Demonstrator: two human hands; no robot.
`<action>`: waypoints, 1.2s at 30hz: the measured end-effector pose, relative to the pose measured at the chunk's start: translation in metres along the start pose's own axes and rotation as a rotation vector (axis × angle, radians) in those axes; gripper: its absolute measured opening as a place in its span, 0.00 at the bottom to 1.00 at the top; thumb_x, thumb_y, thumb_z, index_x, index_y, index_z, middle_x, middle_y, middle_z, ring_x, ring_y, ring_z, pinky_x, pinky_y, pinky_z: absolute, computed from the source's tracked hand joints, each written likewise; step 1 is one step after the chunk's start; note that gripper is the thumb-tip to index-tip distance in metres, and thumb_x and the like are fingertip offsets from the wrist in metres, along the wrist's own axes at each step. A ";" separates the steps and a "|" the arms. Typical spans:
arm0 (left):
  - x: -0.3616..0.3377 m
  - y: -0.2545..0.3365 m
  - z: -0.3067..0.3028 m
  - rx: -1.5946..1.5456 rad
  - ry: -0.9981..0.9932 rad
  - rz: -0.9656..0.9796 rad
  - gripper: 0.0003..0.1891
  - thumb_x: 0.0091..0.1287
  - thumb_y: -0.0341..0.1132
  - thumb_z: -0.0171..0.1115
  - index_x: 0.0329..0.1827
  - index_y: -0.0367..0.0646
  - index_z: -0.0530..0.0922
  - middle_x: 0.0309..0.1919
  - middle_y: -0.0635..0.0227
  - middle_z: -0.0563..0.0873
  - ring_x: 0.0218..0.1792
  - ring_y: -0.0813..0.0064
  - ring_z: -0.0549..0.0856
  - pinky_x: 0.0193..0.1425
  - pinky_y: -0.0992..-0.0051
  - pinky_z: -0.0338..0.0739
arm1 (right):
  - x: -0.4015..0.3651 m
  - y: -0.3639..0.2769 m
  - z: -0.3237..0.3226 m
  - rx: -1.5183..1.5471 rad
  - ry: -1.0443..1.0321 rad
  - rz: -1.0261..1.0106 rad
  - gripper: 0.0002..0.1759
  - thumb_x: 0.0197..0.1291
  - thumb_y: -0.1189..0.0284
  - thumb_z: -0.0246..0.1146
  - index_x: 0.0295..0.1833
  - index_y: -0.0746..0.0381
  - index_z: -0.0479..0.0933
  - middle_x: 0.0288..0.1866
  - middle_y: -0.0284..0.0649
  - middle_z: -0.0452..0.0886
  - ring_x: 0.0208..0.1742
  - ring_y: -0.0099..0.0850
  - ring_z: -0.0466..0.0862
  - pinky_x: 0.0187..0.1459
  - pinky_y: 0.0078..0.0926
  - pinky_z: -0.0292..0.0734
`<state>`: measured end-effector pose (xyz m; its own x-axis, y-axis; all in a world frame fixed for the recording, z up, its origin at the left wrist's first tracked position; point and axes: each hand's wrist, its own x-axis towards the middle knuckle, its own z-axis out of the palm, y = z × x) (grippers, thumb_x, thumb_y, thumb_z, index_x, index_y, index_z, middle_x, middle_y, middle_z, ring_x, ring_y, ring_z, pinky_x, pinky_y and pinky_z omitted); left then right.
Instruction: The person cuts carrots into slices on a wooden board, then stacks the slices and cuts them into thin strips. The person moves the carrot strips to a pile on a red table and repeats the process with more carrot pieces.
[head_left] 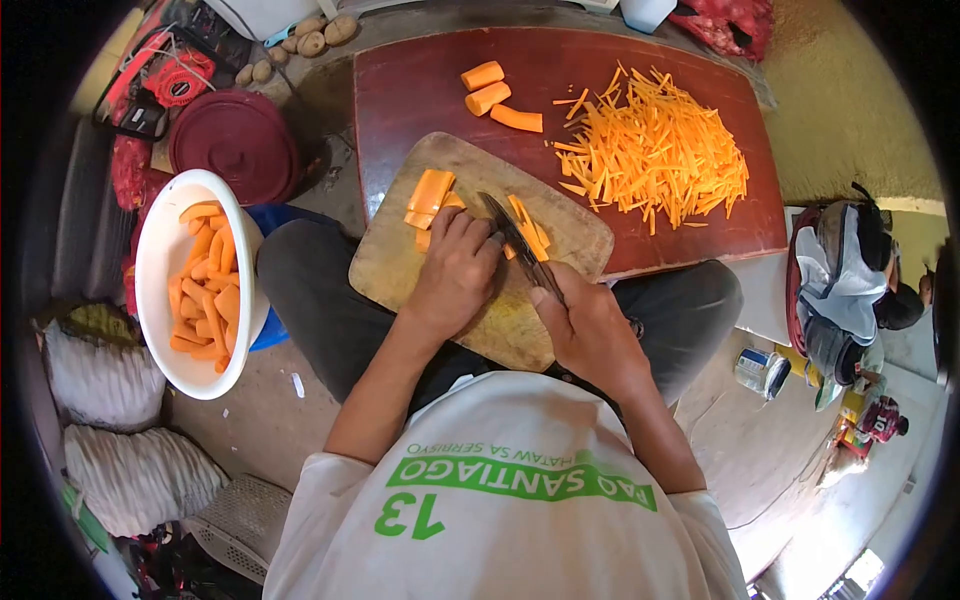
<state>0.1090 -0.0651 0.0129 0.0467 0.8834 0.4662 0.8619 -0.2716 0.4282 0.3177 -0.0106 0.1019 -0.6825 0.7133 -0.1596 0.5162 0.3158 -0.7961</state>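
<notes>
A worn wooden cutting board (390,262) lies across my lap and the edge of the red table. My right hand (590,325) is wrapped round the handle of a knife (511,228), its blade over the board. Close to the blade's left side, my left hand (458,268) presses its curled fingers on carrot pieces that it partly hides. Flat carrot slices (431,192) lie just beyond that hand. Cut carrot strips (530,225) rest to the right of the blade. A large heap of thin carrot strips (655,150) and several thick carrot chunks (487,97) sit on the table.
The red table (420,80) stands ahead. At my left is a white basin (150,270) of peeled carrots (210,290), with a dark red lidded bucket (235,145) behind it. White sacks (140,480) lie at the lower left. A jar (762,372) and bags (840,270) are at the right.
</notes>
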 end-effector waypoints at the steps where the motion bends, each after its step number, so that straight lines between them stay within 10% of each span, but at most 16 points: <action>1: 0.002 0.002 -0.002 0.001 0.001 -0.001 0.14 0.58 0.26 0.73 0.47 0.31 0.89 0.48 0.52 0.87 0.54 0.51 0.85 0.75 0.49 0.73 | -0.004 0.000 0.001 0.014 0.017 -0.002 0.11 0.82 0.71 0.63 0.58 0.68 0.77 0.37 0.62 0.84 0.42 0.69 0.86 0.42 0.56 0.80; 20: 0.001 0.003 -0.004 -0.014 -0.003 -0.033 0.14 0.54 0.24 0.75 0.45 0.34 0.89 0.48 0.56 0.86 0.55 0.52 0.85 0.81 0.45 0.68 | 0.002 0.006 0.006 -0.124 0.035 -0.014 0.14 0.78 0.72 0.66 0.61 0.69 0.78 0.39 0.62 0.86 0.46 0.66 0.88 0.45 0.56 0.83; 26: 0.003 -0.001 0.001 -0.331 0.371 -0.284 0.09 0.63 0.25 0.77 0.46 0.39 0.91 0.46 0.62 0.90 0.55 0.56 0.86 0.72 0.52 0.71 | -0.013 0.023 -0.011 -0.307 0.136 -0.233 0.19 0.74 0.72 0.71 0.65 0.67 0.79 0.43 0.57 0.87 0.44 0.60 0.90 0.43 0.51 0.85; 36: 0.059 -0.005 -0.016 -0.209 -0.263 -0.098 0.08 0.63 0.30 0.82 0.43 0.44 0.92 0.47 0.71 0.90 0.58 0.63 0.85 0.74 0.51 0.62 | -0.018 0.037 -0.012 -0.713 0.063 -0.434 0.21 0.69 0.70 0.70 0.63 0.67 0.80 0.39 0.39 0.85 0.39 0.36 0.90 0.40 0.36 0.87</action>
<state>0.0990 -0.0172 0.0506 0.1207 0.9700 0.2112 0.7480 -0.2287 0.6230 0.3552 -0.0042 0.0821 -0.8767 0.4644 0.1257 0.4327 0.8753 -0.2158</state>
